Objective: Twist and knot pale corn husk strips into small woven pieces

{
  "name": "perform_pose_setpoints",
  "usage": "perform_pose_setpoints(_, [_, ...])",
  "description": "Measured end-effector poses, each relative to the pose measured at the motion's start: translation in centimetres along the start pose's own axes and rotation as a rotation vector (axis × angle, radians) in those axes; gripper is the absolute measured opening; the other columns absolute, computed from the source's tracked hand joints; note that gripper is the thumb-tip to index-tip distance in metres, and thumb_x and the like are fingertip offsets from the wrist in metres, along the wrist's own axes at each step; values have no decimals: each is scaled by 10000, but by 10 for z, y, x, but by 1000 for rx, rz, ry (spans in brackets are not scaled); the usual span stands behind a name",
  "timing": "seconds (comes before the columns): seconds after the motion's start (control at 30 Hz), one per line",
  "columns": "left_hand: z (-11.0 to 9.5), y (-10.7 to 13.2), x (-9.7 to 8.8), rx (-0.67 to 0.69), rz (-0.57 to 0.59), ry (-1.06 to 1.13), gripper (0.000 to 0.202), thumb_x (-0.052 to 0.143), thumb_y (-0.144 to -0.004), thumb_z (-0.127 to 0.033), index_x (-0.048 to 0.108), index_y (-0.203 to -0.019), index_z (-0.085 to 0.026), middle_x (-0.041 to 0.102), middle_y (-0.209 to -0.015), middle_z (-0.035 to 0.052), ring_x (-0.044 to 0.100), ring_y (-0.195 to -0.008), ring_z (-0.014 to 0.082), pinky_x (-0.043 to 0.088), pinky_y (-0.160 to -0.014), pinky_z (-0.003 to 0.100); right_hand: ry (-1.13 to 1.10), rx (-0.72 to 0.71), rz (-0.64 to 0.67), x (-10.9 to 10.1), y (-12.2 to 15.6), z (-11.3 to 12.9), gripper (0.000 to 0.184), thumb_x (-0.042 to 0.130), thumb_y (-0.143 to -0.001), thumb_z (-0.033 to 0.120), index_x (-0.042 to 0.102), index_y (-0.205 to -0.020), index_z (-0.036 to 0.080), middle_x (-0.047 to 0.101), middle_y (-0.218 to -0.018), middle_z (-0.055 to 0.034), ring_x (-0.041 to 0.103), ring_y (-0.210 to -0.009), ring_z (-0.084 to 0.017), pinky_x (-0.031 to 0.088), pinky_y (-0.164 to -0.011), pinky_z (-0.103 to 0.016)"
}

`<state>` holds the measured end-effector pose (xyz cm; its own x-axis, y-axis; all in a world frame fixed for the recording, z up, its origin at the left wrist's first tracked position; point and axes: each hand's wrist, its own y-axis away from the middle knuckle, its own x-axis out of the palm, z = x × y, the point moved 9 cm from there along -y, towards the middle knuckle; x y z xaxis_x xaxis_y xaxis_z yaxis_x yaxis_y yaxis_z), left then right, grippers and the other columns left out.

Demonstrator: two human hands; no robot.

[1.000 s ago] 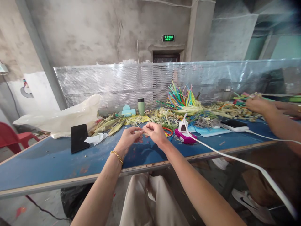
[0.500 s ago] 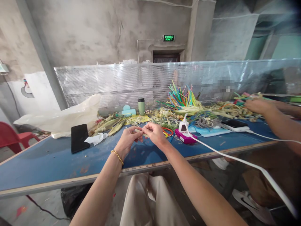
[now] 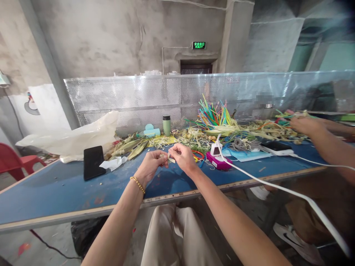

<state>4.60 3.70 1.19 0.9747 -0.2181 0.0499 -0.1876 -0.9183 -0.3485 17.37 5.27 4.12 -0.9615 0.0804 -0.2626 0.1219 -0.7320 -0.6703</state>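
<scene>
Close together over the front of the blue table (image 3: 111,195), both hands pinch a small pale strip of corn husk (image 3: 172,160). My left hand (image 3: 154,162), with a gold bead bracelet on its wrist, has thumb and forefinger closed on one side of it. My right hand (image 3: 182,158) is closed at the other side, fingertips almost touching the left ones. Most of the strip is hidden by the fingers. Just beyond the hands lie shredded husk (image 3: 191,138) and longer dried husk leaves (image 3: 135,148).
Left are a black phone (image 3: 93,162), crumpled tissue (image 3: 113,163) and plastic bag (image 3: 80,138). A green bottle (image 3: 166,126) and colourful pipe cleaners (image 3: 212,114) stand behind. A charger on a magenta box (image 3: 219,162) trails a white cable (image 3: 266,180) rightward. Another person's hand (image 3: 306,125) works at right.
My fingertips have shifted slightly around the husk strip, and a short piece of it now shows below them. My left hand has turned a little; the forearms stay nearly in place.
</scene>
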Motion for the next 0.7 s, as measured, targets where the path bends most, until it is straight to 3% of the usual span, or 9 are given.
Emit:
perform_pose_setpoints(0.23, [-1,2,4,-24,-5,-21,363,818,-670,-459,657,-710,-137,598,-567,12,530,-528,112,337,-537,254,-77,25,26,4,1,-1,209,601,-798,363,584,-683,189,635,-623,-14,529,-554,-129,406,-535,-251])
perform_pose_setpoints(0.7, [-1,2,6,-4,2,-79,287,795,-660,-377,622,-633,-150,561,-509,-10,480,-486,99,343,-520,251,-18,55,11,1,2,-1,169,576,-801,326,573,-694,196,582,-574,10,528,-500,-128,416,-524,-258])
